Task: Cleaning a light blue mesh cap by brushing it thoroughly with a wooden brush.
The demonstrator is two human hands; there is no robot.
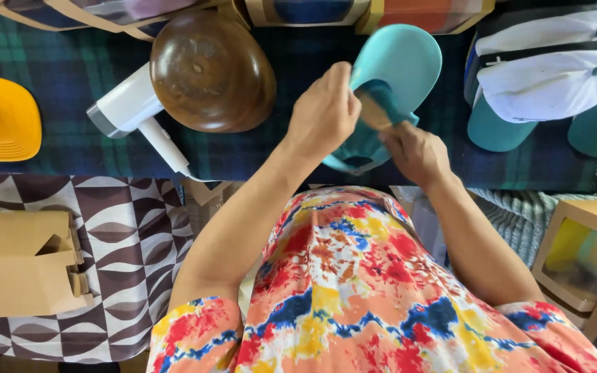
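Over a dark plaid-covered table, beside a wooden hat form and a white handheld steamer, I watched a teal cap held just above the edge, brim pointing away, long axis running front to back. My left hand gripped its crown; my right hand pinched the back, both arms bent inward.

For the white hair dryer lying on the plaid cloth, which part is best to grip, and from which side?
Probably the slim handle of the white hair dryer. It sticks out toward the person, away from the wooden hat form that touches the barrel, so coming from the near, lower-left side looks best.
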